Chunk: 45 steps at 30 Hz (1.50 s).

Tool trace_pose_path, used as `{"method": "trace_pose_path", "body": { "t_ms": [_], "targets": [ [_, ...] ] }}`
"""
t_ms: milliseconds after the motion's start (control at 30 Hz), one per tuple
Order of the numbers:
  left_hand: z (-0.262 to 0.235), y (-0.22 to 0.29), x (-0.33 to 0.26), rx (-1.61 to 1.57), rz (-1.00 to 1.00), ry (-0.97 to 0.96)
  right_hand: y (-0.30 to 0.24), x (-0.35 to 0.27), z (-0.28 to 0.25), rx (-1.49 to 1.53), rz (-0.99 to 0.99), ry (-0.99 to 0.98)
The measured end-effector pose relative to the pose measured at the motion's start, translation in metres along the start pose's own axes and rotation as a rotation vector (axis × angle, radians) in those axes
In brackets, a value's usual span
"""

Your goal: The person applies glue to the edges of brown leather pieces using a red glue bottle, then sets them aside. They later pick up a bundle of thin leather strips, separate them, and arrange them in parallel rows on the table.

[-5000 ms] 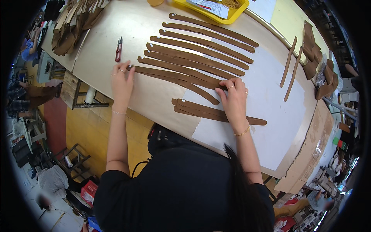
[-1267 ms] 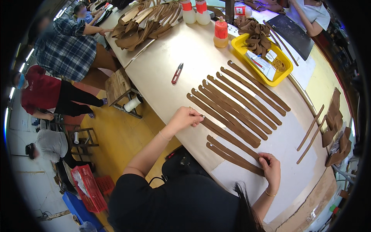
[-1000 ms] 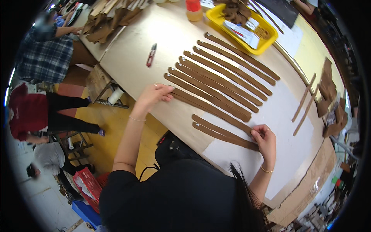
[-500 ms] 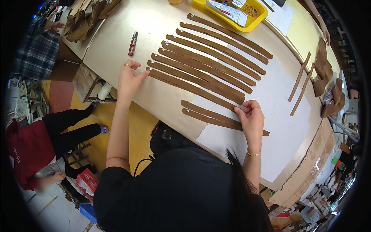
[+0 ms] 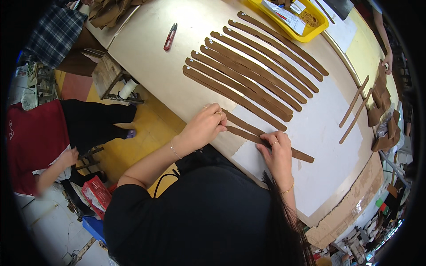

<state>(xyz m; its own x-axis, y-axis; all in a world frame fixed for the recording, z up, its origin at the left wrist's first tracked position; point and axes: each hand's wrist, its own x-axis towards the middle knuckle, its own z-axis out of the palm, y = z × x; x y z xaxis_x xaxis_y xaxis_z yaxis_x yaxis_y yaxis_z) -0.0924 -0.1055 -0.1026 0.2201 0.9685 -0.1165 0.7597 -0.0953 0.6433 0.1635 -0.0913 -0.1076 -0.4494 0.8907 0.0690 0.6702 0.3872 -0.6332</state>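
Long brown strips (image 5: 235, 96), several of them with small white labels at their left ends, lie side by side in a slanted row on the table. Nearer to me is a separate pair of brown strips (image 5: 244, 134). My left hand (image 5: 202, 127) is closed at the pair's left end, its fingertips pinching there and covering the ends. Farther right along that pair, my right hand (image 5: 277, 155) has thumb and fingers drawn together on a strip, hiding part of it. The strip's right end (image 5: 304, 155) sticks out beyond the right hand.
Red thread snips (image 5: 170, 37) lie left of the row. A yellow tray (image 5: 306, 36) with papers and rubber bands stands at the far side. Two thin strips (image 5: 354, 102) and brown pieces (image 5: 380, 95) lie at right, near another person's hand (image 5: 388, 62). Other people stand at left.
My left hand has left the nearest strip of the row and come toward me to the separate pair. My right hand has also shifted from the row's strip onto that pair. The view has turned slightly.
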Motion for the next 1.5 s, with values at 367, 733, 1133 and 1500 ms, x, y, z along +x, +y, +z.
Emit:
{"method": "trace_pose_path", "body": {
  "t_ms": [367,733,1133,1500],
  "targets": [
    [-0.037,-0.015,0.027,-0.367,-0.271,-0.041,-0.001,-0.002,0.0,0.018,0.041,0.027],
    [-0.036,-0.015,0.028,-0.31,-0.303,-0.102,0.013,-0.016,-0.025,-0.074,0.169,0.099],
    [-0.044,-0.009,0.039,-0.284,-0.302,-0.2,0.017,-0.033,-0.031,-0.028,0.206,0.077],
    [-0.019,0.003,0.037,-0.21,-0.237,-0.172,0.034,-0.041,-0.078,0.178,0.467,-0.066]
  ]
}}
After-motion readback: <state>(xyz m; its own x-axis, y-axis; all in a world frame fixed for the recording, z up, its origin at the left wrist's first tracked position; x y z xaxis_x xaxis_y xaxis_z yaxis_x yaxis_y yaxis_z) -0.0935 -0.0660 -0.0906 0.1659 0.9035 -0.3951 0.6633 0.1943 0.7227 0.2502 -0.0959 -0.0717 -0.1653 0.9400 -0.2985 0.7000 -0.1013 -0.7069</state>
